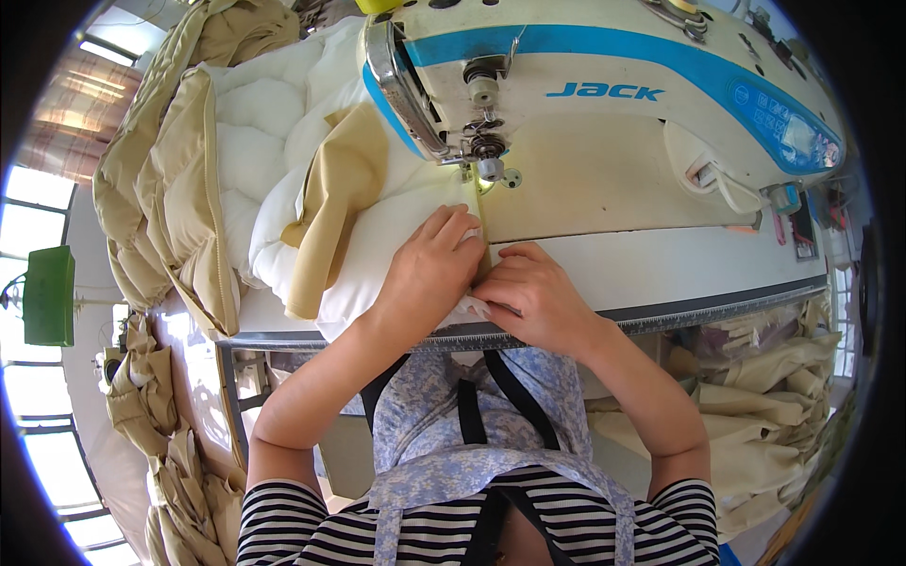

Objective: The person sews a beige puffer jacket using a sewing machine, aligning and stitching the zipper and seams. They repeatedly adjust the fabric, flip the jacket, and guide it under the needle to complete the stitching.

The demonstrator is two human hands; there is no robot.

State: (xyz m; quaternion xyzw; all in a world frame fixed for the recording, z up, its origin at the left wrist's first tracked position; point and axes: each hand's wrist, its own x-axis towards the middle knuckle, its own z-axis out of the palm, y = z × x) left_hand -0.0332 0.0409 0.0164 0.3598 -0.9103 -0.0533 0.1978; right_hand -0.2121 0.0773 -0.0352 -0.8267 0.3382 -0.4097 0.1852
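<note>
A white padded garment piece (pixel 274 203) lies on the sewing table, with a tan fabric flap (pixel 344 189) folded over it. Its right edge, with a narrow tan strip along it, runs up to the needle area of a white and blue sewing machine (pixel 595 57). My left hand (pixel 432 269) presses on the padded piece close to that edge, fingers bent and gripping it. Beside it, my right hand (pixel 540 294) pinches the same edge from the right. The fingertips of both hands nearly meet, and the fabric between them is partly hidden. The presser foot (pixel 468 174) sits just beyond my left fingers.
Tan quilted fabric (pixel 170 189) hangs over the table's left side. A measuring strip (pixel 661 319) follows the front edge. More tan cloth (pixel 764 424) is heaped below at right, and another pile (pixel 175 453) lies at lower left. A green box (pixel 49 296) stands far left.
</note>
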